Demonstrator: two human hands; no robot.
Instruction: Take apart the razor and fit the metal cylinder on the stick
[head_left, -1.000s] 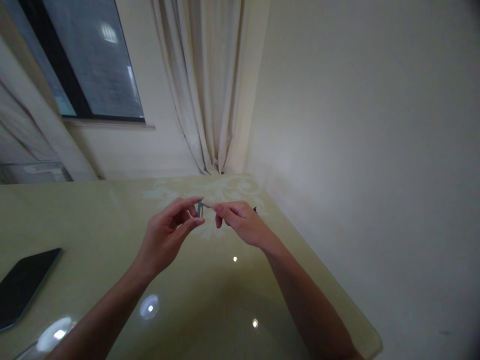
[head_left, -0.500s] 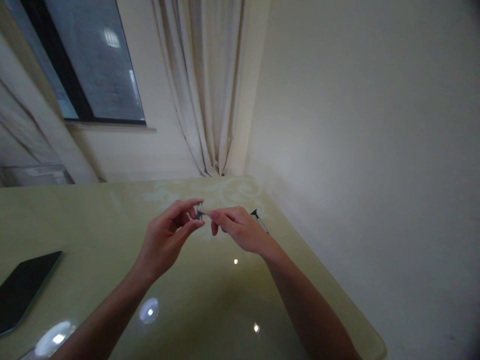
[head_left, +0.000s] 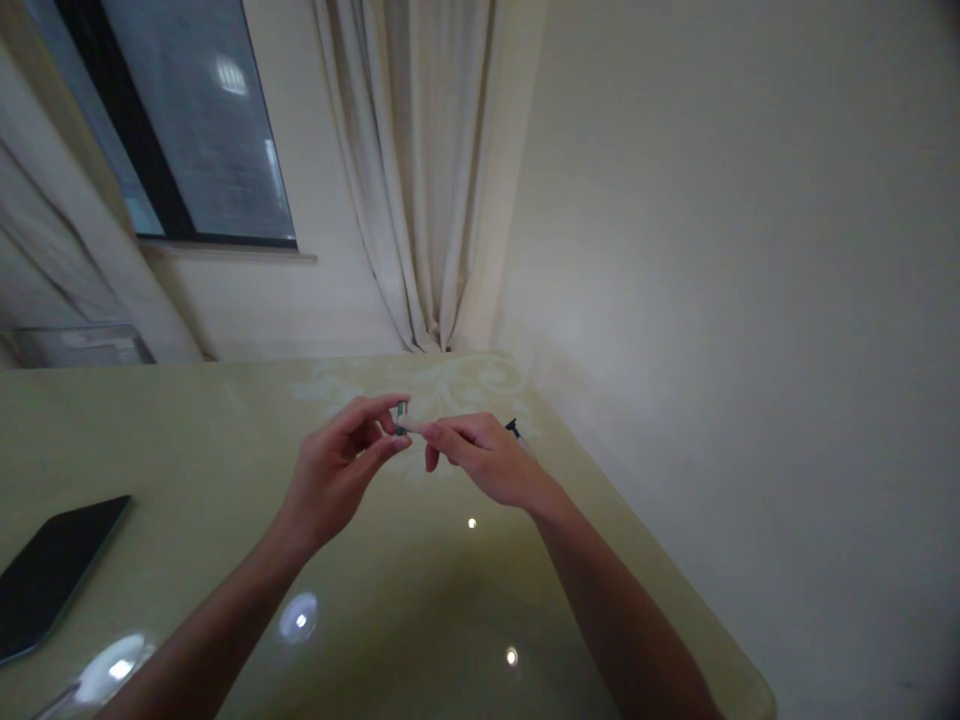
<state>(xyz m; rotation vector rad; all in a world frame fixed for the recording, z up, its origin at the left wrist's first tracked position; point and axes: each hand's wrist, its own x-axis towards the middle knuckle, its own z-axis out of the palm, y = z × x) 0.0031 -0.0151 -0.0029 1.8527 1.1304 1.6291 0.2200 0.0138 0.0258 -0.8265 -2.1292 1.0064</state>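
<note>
Between the thumb and index finger of my left hand (head_left: 337, 465) is a small green piece (head_left: 403, 412), held upright above the table. My right hand (head_left: 476, 450) is closed in a pinch on a thin pale stick (head_left: 412, 425), whose left end meets the green piece. What the small piece is cannot be made out. Behind my right hand lies a slim tool with a black head (head_left: 513, 427), its pale handle partly hidden by the hand.
A dark flat tablet-like object (head_left: 56, 570) lies at the left on the glossy greenish table (head_left: 225, 440). The table's right edge runs along a plain wall. Curtains (head_left: 420, 180) and a window stand beyond the far edge.
The view has shifted slightly, and both hands appear a little further right. More of the black-headed tool is now hidden behind my right hand. Both grips are unchanged.
</note>
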